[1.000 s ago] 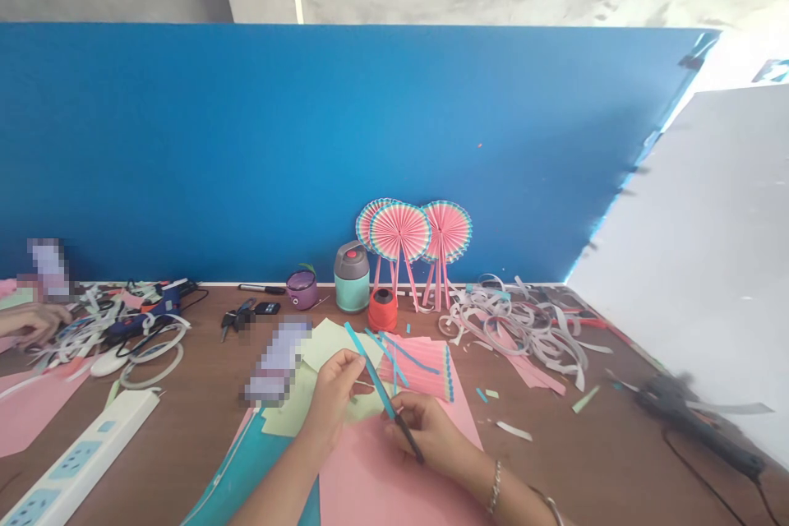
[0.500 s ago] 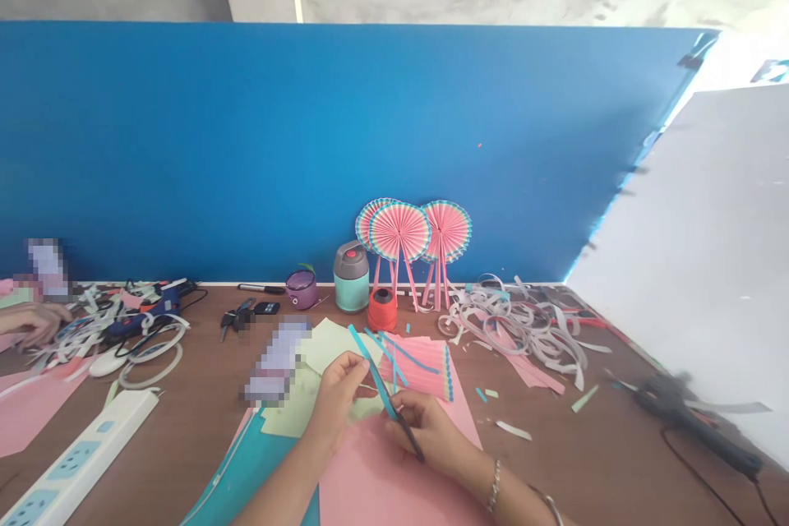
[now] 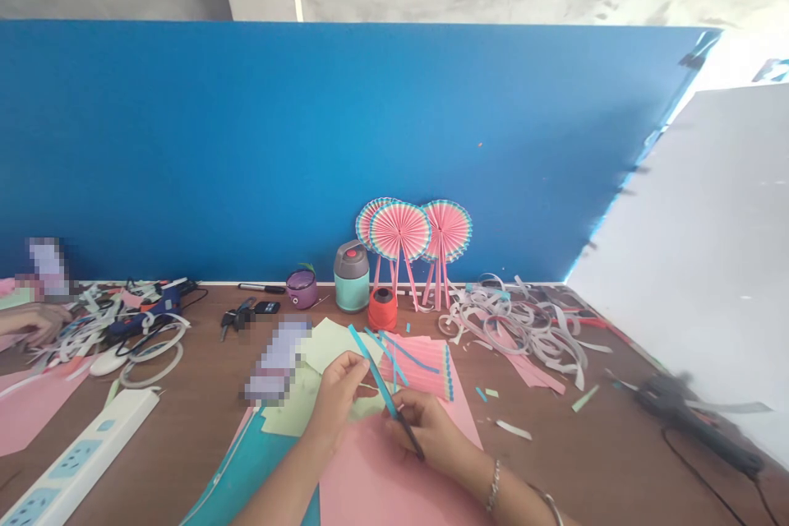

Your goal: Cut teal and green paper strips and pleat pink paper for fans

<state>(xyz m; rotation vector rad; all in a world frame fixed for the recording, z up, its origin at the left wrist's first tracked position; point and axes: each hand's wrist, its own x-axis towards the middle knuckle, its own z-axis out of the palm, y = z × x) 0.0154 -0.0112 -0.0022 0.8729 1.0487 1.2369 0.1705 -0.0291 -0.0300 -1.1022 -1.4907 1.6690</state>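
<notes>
1. Left hand (image 3: 336, 390): the grip pinches the blue strip (image 3: 377, 380) between thumb and fingertips. The strip slants from upper left to lower right, its upper end projecting past the fingers.
2. Right hand (image 3: 428, 429): the grip is curled around a slim dark tool (image 3: 410, 437) at the lower end of the strip. The exact type of tool cannot be told.
3. Work area: a pink sheet (image 3: 400, 485) lies on the table (image 3: 203, 378) beneath the hands. Pale green paper (image 3: 289, 409) lies beyond and to the left, partly overlapping a blue sheet (image 3: 262, 460).
4. Beyond the right hand: pleated paper (image 3: 425, 376), pink with a blue edge, lies flat; loose blue strips rest on it.
5. Rear: pink fans (image 3: 399, 232) stand upright before the blue partition (image 3: 246, 140), beside a teal flask (image 3: 351, 289) and a red container (image 3: 383, 314).
6. Right side: tangled white strips (image 3: 523, 327) lie behind a dark glue gun (image 3: 696, 419).
7. Left side: a white power strip (image 3: 86, 448) lies slanted at the near edge.
</notes>
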